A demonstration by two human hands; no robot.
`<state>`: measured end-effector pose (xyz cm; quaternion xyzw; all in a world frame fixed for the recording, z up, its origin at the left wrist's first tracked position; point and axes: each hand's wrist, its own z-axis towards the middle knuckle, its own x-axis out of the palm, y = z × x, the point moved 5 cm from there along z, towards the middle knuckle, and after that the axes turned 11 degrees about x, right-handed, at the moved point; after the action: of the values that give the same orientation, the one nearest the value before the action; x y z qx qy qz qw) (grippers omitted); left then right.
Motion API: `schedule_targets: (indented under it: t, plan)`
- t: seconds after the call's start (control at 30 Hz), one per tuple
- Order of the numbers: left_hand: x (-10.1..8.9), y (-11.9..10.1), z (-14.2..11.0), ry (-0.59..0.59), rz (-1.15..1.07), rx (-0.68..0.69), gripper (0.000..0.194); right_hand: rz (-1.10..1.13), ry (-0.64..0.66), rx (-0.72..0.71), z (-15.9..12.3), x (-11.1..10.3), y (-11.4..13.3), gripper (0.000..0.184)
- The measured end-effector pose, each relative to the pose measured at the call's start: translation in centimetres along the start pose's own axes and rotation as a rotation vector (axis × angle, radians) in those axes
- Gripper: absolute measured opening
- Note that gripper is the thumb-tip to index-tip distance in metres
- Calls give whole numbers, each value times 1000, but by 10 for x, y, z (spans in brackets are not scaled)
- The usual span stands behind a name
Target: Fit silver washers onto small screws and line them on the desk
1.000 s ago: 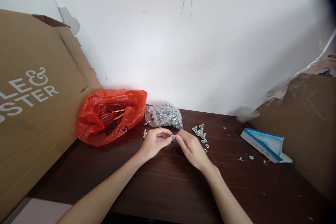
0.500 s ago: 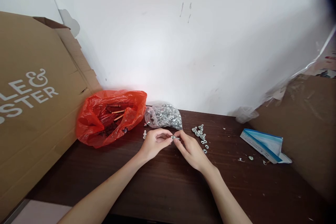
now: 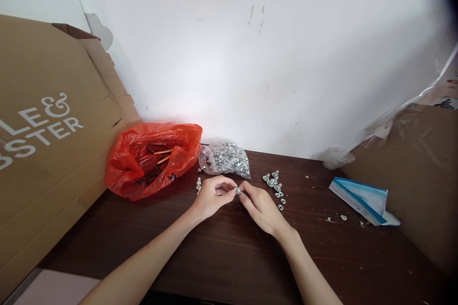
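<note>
Left hand (image 3: 214, 196): You pinch a small metal bolt between thumb and fingertips, palm turned inward, forearm reaching up from the lower left.
Right hand (image 3: 263, 207): Your thumb and index fingertip come to the bolt's right end; whether they are pressed tight on it cannot be told at this size.
Bolt (image 3: 238, 191): Held above the dark table (image 3: 229, 252), between your two hands; its fine detail is too small to read.
Loose bolts (image 3: 271, 181): A silvery cluster lies to the right of your grip and slightly beyond it, just past your right hand.
Nuts (image 3: 283, 201): Several small ones lie on the table right of your grip, on the near side of that cluster.
Bolt pieces (image 3: 199, 184): They lie left of your grip, just beside your left hand.
Clear bag (image 3: 231, 159): Filled with small metal hardware, it rests beyond your grip, a little to the left, near the white wall (image 3: 229, 57).
Red bag (image 3: 123, 171): It sits open farther left of your grip, long copper-coloured pieces showing inside, beside the printed carton (image 3: 46, 81).
Blue-and-white packet (image 3: 358, 200): It lies well apart to the right of your grip, pale scraps (image 3: 343, 218) on the table before it.
Plastic cup (image 3: 336, 158): Crumpled-looking and translucent, it rests beyond the packet, far right of your grip, beside a brown box (image 3: 411, 157).
</note>
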<state>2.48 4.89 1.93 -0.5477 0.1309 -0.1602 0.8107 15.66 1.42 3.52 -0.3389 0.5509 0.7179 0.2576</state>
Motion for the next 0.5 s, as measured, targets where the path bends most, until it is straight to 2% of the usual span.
schedule_targets:
  t: [0.1, 0.3, 0.5]
  plan:
    - [-1, 2, 0, -6, 24, 0, 18, -25, 10, 1, 0, 2, 0, 14]
    - [-1, -1, 1, 10, 21, 10, 19, -39, 14, 7, 1, 4, -2, 20]
    - [-1, -11, 2, 26, -108, 17, 13, -43, 27, 26, 1, 5, -4, 24]
